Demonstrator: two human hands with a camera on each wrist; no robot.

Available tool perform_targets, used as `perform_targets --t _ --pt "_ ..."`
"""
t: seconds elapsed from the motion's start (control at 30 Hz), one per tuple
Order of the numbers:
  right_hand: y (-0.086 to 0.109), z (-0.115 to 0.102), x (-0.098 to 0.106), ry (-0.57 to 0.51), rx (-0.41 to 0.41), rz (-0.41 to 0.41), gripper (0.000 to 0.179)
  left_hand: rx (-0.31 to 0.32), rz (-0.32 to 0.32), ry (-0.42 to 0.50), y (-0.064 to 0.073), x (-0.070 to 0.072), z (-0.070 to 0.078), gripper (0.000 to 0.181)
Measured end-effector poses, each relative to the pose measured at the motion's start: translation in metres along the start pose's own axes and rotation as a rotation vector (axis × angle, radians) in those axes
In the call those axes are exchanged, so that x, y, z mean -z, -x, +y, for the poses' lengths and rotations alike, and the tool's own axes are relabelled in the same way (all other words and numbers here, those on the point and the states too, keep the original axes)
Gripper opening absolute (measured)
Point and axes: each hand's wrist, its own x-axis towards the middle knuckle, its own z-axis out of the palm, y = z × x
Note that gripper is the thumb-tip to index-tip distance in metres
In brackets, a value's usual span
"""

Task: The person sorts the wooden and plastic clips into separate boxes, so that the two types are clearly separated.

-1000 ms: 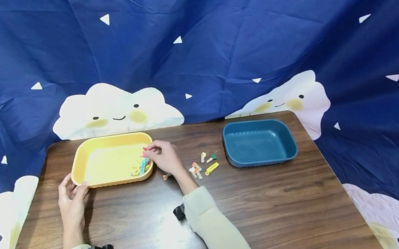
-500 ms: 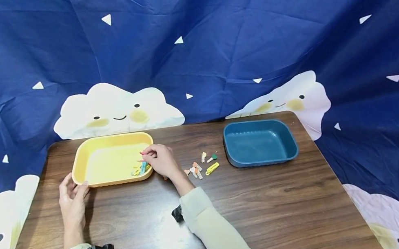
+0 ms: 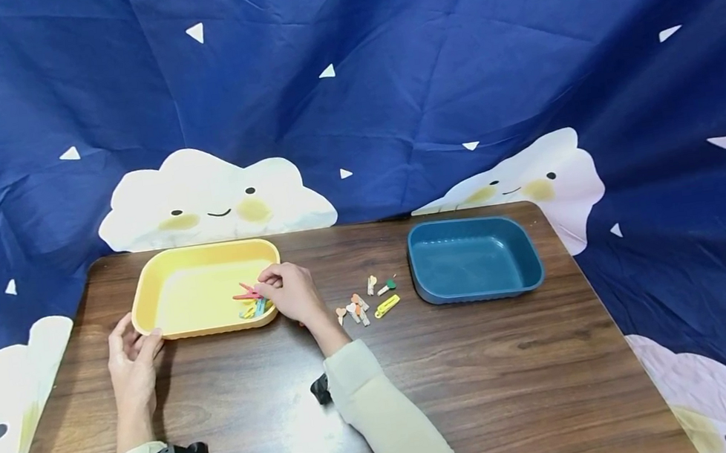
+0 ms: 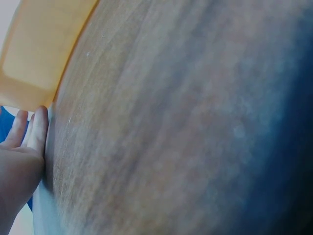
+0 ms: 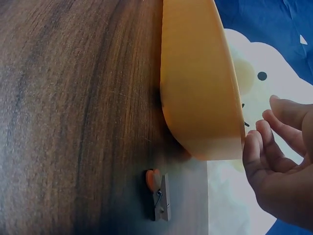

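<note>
My left hand holds the near left corner of a yellow tray, thumb on the near side and fingers around the left side. The left wrist view shows those fingertips right at the corner of the tray. Over the tray's right rim, my right hand has its fingertips beside pink clothespins. Under these lie blue and yellow clips in the near right corner. From the right wrist, the thumb and fingers of the hand stand slightly apart, with nothing visible between them.
Several small wooden clothespins with heart tops lie right of the yellow tray, near a yellow clip and a green-topped one. One orange-heart clothespin lies close by the tray. A blue tray stands at the right.
My right hand has moved slightly left and down over the yellow tray. The pink clothespin that was in its fingers now lies on the clips in the tray. The left hand stays put.
</note>
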Motion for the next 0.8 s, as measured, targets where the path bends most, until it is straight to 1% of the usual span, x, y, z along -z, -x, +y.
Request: perform_targets --t 0.17,0.43,0.53,0.73,0.8 --pt "0.001 0.002 0.003 -0.020 0.017 -0.003 0.007 -0.003 0.000 0.008 0.000 0.000 0.000 0.055" --pt "0.003 0.005 0.007 -0.077 0.015 -0.012 0.016 0.002 0.003 0.002 -0.001 0.000 0.000 0.055" --pt "0.004 0.007 0.008 -0.102 0.004 -0.008 0.016 0.006 0.002 0.004 -0.001 0.000 -0.001 0.056" --pt "0.007 0.010 0.011 -0.177 -0.053 -0.004 0.016 0.016 0.004 -0.009 -0.001 0.001 -0.001 0.056" --pt "0.008 0.011 0.013 -0.177 -0.058 -0.008 0.016 0.016 0.003 -0.011 -0.001 0.000 0.000 0.056"
